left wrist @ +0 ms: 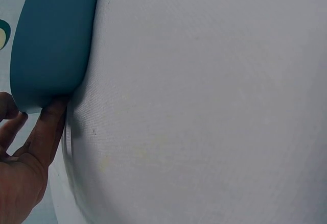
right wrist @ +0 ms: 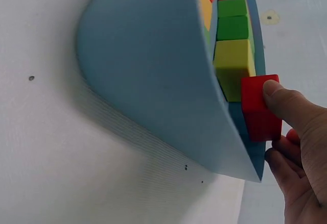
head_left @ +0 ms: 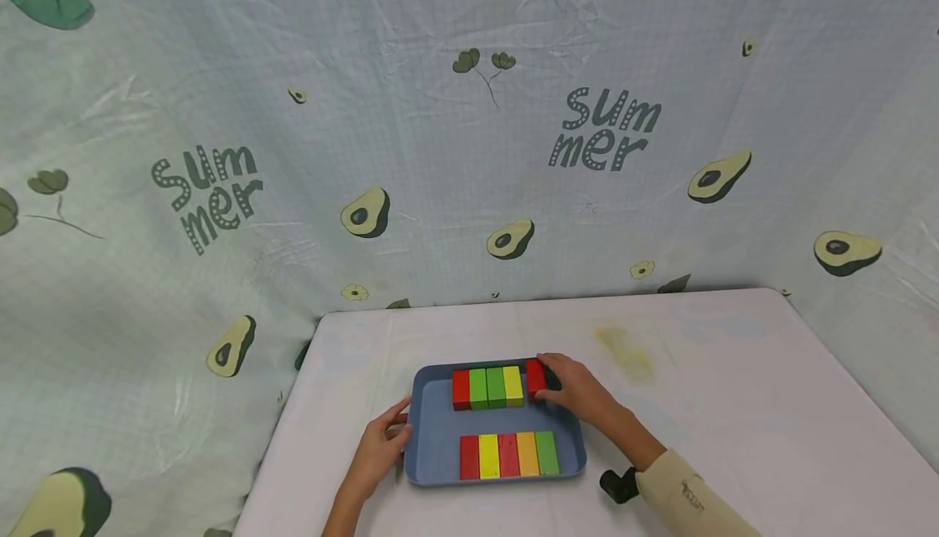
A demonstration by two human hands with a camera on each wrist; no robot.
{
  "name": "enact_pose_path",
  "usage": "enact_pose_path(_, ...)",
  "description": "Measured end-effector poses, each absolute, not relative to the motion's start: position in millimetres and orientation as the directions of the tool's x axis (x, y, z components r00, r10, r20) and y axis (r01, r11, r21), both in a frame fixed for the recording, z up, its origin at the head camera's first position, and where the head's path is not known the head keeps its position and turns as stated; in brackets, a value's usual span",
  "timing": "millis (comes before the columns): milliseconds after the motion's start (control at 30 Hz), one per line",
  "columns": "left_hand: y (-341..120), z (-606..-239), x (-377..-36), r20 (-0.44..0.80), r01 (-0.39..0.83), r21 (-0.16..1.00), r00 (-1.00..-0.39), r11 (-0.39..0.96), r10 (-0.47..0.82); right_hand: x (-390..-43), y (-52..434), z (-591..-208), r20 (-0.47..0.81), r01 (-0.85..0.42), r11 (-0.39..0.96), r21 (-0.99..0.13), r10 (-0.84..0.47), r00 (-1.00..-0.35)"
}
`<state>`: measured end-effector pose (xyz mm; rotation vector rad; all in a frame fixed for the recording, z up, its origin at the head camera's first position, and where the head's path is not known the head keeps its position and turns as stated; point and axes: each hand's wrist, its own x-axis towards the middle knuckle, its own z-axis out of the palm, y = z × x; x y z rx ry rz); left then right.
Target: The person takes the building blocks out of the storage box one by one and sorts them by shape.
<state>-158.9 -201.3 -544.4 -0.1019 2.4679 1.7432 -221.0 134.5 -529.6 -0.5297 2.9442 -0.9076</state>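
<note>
A blue tray [head_left: 433, 439] lies on the white table and holds two rows of coloured blocks. The back row [head_left: 487, 388] runs red, green, green, yellow. The front row [head_left: 509, 455] runs red, yellow, red, orange, green. My right hand [head_left: 575, 390] pinches a red block [head_left: 535, 376] at the right end of the back row, a small gap off the yellow block [right wrist: 232, 63]. In the right wrist view thumb and fingers grip that red block [right wrist: 259, 106]. My left hand [head_left: 381, 443] rests with straight fingers against the tray's left edge [left wrist: 48, 45].
The white table [head_left: 734, 407] stretches to the right of the tray, with a faint yellow stain [head_left: 625, 349] behind it. An avocado-print cloth [head_left: 469, 129] hangs behind and beside the table. A dark wrist camera [head_left: 619, 484] sits on my right forearm.
</note>
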Motion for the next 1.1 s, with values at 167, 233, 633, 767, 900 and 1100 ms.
enact_pose_path(167, -201.7, -545.5, -160.5, -0.138, -0.128, 0.934, -0.990, 0.333, 0.007, -220.9, 136.5, -524.6, 0.100, -0.330, 0.771, -0.545, -0.331, -0.938)
enact_pose_path(233, -201.6, -545.4, -160.3, -0.138, -0.128, 0.934, -0.990, 0.335, 0.005, -220.6, 137.2, -523.5, 0.105, -0.330, 0.770, -0.547, -0.328, -0.939)
enact_pose_path(633, -199.8, -542.9, -159.9, -0.135, -0.124, 0.933, -0.991, 0.337, 0.009, -223.5, 144.9, -514.4, 0.112, -0.334, 0.785, -0.521, -0.325, -0.939)
enact_pose_path(767, -200.1, -543.8, -159.9, -0.112, -0.102, 0.933, -0.994, 0.346, 0.007, -223.7, 147.7, -514.1, 0.101, -0.322, 0.794, -0.515, -0.317, -0.943)
enact_pose_path(900, -199.4, -542.5, -158.9, -0.116, -0.106, 0.930, -0.993, 0.351, 0.007, -222.7, 151.5, -513.6, 0.096, -0.306, 0.797, -0.520, -0.301, -0.949)
enact_pose_path(1100, -200.6, -540.5, -159.3, -0.143, -0.123, 0.934, -0.989, 0.336, 0.034, -220.8, 157.9, -515.1, 0.120, -0.302, 0.796, -0.525, -0.282, -0.952)
